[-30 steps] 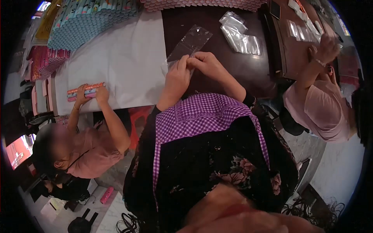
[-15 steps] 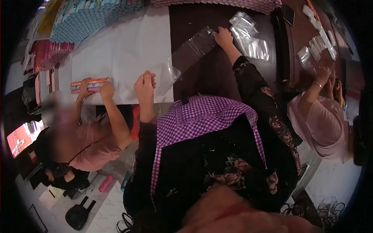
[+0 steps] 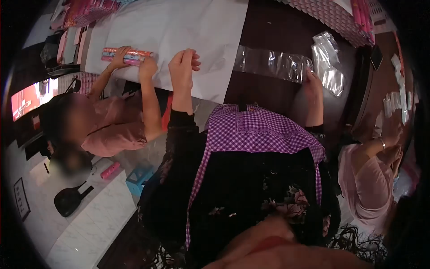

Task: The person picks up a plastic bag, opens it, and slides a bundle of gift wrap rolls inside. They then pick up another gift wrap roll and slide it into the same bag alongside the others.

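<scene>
My right hand (image 3: 313, 85) pinches the right end of a long clear plastic bag (image 3: 273, 64), which stretches left over the dark table to the edge of the white sheet. My left hand (image 3: 181, 67) is raised over the white sheet (image 3: 206, 45), apart from the bag, its fingers curled inward. Whether anything small sits in those fingers I cannot make out. Just right of my right hand lies a pile of clear plastic bags (image 3: 329, 67), shiny and overlapping.
At the left, a co-worker's hands (image 3: 147, 67) hold several printed tubes (image 3: 127, 56) on the white sheet. Stacked pink tubes (image 3: 322, 15) line the far edge. Another person (image 3: 367, 179) works at the right, near a phone (image 3: 376, 57) and more clear packets (image 3: 392, 104).
My right hand has drawn nearer my body, and the bag now lies straighter. My left hand remains raised and curled. The whole view has shifted, with the table edge tilted.
</scene>
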Available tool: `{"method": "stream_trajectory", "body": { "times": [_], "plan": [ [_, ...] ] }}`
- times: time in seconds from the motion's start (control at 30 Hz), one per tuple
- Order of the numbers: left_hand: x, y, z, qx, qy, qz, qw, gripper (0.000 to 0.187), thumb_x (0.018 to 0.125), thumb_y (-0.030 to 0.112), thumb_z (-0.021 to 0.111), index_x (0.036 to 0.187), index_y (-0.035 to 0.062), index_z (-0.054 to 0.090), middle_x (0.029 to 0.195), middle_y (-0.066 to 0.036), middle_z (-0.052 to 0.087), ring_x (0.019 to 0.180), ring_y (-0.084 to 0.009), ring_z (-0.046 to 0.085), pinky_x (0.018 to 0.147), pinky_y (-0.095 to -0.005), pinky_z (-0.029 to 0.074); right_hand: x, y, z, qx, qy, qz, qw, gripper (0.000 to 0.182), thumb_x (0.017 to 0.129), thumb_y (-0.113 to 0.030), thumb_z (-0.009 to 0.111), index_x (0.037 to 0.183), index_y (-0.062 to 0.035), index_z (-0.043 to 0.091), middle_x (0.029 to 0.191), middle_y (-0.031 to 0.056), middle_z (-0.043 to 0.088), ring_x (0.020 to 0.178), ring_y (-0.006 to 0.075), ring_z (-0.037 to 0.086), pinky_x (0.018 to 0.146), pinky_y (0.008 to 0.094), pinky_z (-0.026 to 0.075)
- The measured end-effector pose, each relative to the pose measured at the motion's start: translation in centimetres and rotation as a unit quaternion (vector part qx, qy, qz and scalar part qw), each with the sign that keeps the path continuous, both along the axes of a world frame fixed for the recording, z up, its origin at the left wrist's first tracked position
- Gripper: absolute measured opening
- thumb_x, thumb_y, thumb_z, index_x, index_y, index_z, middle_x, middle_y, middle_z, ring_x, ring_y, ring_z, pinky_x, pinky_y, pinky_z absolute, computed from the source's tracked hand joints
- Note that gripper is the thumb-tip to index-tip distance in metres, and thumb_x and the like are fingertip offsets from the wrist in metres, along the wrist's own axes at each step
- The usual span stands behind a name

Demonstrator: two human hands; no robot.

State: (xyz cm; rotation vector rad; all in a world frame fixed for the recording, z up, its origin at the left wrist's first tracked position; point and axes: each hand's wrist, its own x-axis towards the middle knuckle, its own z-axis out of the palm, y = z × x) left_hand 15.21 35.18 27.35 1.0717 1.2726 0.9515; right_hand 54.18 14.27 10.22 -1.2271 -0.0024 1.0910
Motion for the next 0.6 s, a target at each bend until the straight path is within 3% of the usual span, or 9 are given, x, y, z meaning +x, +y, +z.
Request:
{"method": "stream_trajectory", "body": {
  "times": [0.07, 0.17, 0.27, 0.37, 0.6],
  "plan": [
    [-0.1, 0.6, -0.4, 0.000, 0.005, 0.007, 1.000, 0.021, 0.093, 0.018, 0.060, 0.092, -0.0019, 0.066, 0.078, -0.007, 0.064, 0.062, -0.0122, 0.058, 0.053, -0.0253, 0.047, 0.6, -3.5, 0.4, 0.017, 0.031, 0.013, 0.999, 0.020, 0.096, -0.006, 0.054, 0.112, 0.0041, 0.060, 0.102, 0.0058, 0.064, 0.089, 0.0160, 0.062, 0.079, 0.0291, 0.051],
    [0.6, 0.8, -0.9, 0.007, 0.005, 0.005, 1.000, 0.019, 0.092, 0.017, 0.061, 0.093, -0.0016, 0.066, 0.076, -0.005, 0.062, 0.061, -0.0109, 0.056, 0.053, -0.0246, 0.046, 1.7, -8.7, -1.1, 0.012, 0.041, -0.059, 0.997, 0.018, 0.095, -0.005, 0.057, 0.110, 0.0028, 0.061, 0.104, 0.0073, 0.066, 0.094, 0.0183, 0.064, 0.079, 0.0306, 0.052],
    [0.9, 0.8, -1.0, 0.023, 0.016, -0.005, 1.000, 0.016, 0.091, 0.014, 0.061, 0.091, -0.0007, 0.065, 0.074, -0.004, 0.062, 0.060, -0.0092, 0.055, 0.053, -0.0229, 0.045, 2.2, -11.7, -1.3, -0.005, -0.041, -0.135, 0.990, 0.013, 0.092, -0.006, 0.062, 0.103, -0.0002, 0.064, 0.095, 0.0051, 0.065, 0.083, 0.0164, 0.061, 0.073, 0.0308, 0.050],
    [1.4, 0.6, -1.3, 0.024, 0.022, -0.018, 0.999, 0.014, 0.090, 0.014, 0.061, 0.090, -0.0003, 0.064, 0.074, -0.004, 0.063, 0.061, -0.0092, 0.056, 0.053, -0.0227, 0.044, 1.3, -12.8, 2.9, -0.045, -0.084, -0.123, 0.988, 0.010, 0.091, -0.008, 0.063, 0.100, -0.0022, 0.064, 0.090, 0.0032, 0.063, 0.078, 0.0140, 0.059, 0.069, 0.0291, 0.047],
    [2.5, -0.3, -1.6, 0.013, 0.002, -0.052, 0.999, 0.020, 0.092, 0.018, 0.060, 0.083, -0.0002, 0.064, 0.073, -0.005, 0.063, 0.061, -0.0105, 0.057, 0.053, -0.0249, 0.045, 3.0, -14.0, 5.5, -0.022, -0.173, -0.176, 0.969, 0.013, 0.092, -0.018, 0.067, 0.091, -0.0051, 0.063, 0.087, 0.0019, 0.061, 0.079, 0.0142, 0.058, 0.068, 0.0314, 0.046]
  ]
}}
